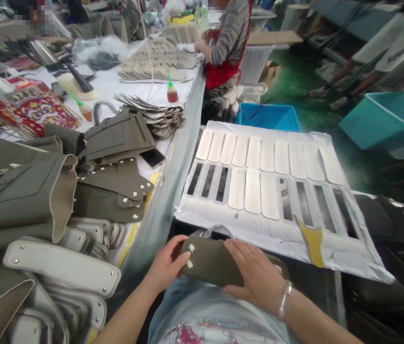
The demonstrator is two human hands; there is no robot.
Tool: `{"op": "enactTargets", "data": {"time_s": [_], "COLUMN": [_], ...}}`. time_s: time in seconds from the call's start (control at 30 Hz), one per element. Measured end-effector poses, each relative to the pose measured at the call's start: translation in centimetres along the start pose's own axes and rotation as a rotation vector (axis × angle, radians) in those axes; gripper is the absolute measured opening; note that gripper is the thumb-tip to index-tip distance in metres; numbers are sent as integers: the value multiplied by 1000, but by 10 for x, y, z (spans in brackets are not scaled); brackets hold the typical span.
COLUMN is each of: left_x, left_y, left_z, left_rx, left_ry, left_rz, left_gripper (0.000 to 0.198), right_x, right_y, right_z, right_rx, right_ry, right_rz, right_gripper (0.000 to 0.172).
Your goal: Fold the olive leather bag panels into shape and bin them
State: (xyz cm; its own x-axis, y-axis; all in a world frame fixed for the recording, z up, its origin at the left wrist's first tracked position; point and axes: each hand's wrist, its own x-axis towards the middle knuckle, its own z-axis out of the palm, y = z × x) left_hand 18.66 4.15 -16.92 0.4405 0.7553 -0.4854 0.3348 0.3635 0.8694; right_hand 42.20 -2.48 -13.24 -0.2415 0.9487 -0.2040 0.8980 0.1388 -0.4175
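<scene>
In front of my body is a dark olive panel [211, 263] with small white tabs near its ends. My left hand [168, 263] grips its left end, thumb on the face and fingers behind. My right hand [257, 270] lies over its right part with the fingers extended across the surface. Just beyond is a white slotted board [219, 217] bearing rows of pale oblong strips [254, 191]; several of its slots show dark. A yellow piece [312, 241] rests on the board's near edge.
Olive fabric pieces [18, 186] and pale strips with metal studs [61, 267] are piled at left. Further back are stacked beige pieces [158, 59], a small bottle [172, 91] and a person in a red apron [225, 71]. A blue bin [269, 116] stands beyond the board.
</scene>
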Motion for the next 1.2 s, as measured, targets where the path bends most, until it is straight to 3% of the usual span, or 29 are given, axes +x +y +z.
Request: {"op": "enactTargets", "data": {"time_s": [0.27, 0.37, 0.47, 0.6, 0.67, 0.73, 0.87, 1.2], "left_x": [-2, -6, -11, -6, 1, 8, 11, 3], "left_y": [1, 11, 34, 58, 57, 50, 40, 44], "left_z": [-2, -12, -16, 3, 16, 23, 24, 30], "left_rx": [95, 329, 648, 998, 1103, 1147, 1189, 1434], "left_ry": [-19, 59, 107, -141, -251, -289, -249, -203], "left_rz": [-5, 62, 240, 589, 667, 685, 722, 691], "left_gripper": [43, 50, 61, 86, 97, 98, 85, 87], "right_x": [-7, -9, -12, -13, -13, -12, -14, -20], "right_y": [6, 5, 6, 8, 9, 10, 11, 16], "right_z": [6, 7, 7, 11, 13, 16, 18, 26], "right_rx": [66, 58, 36, 15, 11, 6, -13, -166], "right_ry": [73, 78, 91, 113, 122, 133, 164, 238], "right_rz": [12, -4, -15, -33, -44, -57, -86, -119], "right_gripper": [73, 72, 71, 71, 71, 72, 73, 75]}}
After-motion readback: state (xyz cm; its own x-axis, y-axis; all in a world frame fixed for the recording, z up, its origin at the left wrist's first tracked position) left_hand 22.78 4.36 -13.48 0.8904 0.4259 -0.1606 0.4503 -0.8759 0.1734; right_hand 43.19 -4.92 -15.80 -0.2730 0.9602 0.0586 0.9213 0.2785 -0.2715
